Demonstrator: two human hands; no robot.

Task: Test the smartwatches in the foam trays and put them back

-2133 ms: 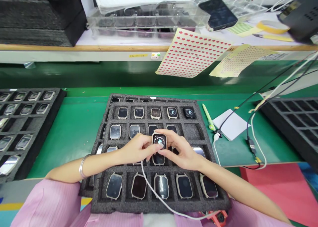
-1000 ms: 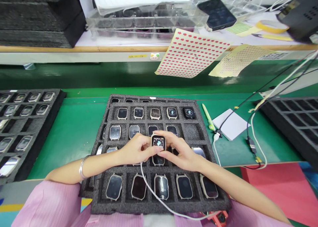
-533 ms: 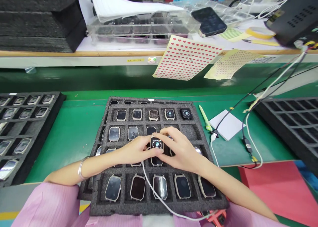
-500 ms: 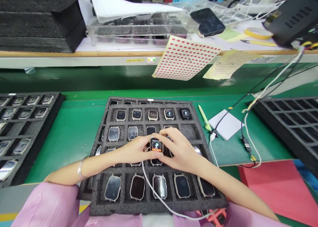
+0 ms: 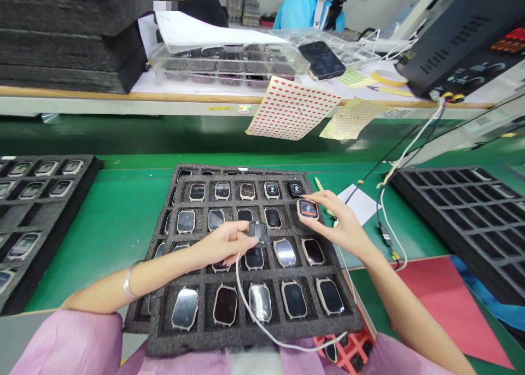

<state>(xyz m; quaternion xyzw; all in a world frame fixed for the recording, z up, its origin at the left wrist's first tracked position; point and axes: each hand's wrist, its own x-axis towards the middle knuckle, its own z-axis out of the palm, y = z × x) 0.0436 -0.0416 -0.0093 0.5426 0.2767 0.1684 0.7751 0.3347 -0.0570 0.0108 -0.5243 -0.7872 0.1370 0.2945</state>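
My left hand (image 5: 229,241) pinches a small dark square charging cradle (image 5: 258,232) over the middle of the foam tray (image 5: 213,339). From it a white cable (image 5: 250,312) droops across the tray's front. Between the thumb and fingers of my right hand (image 5: 338,222) is a smartwatch case (image 5: 307,209) without a strap, its screen lit with an orange band. It is held at the second row's right-hand compartment, just in front of a black watch (image 5: 296,188). Other strapless watches, such as one with a pale reflecting screen (image 5: 284,252), lie in the tray's compartments.
Under this tray sits another foam tray (image 5: 135,323). More foam trays lie at the left (image 5: 88,183) and right (image 5: 435,181). A shelf ahead bears a phone (image 5: 322,59) and a power supply (image 5: 467,41) with hanging cables. Two people are beyond it.
The lit watch has come off the cradle and moved right in my right hand, to the second row's end compartment. My left hand still has the cradle. The camera view has shifted slightly.
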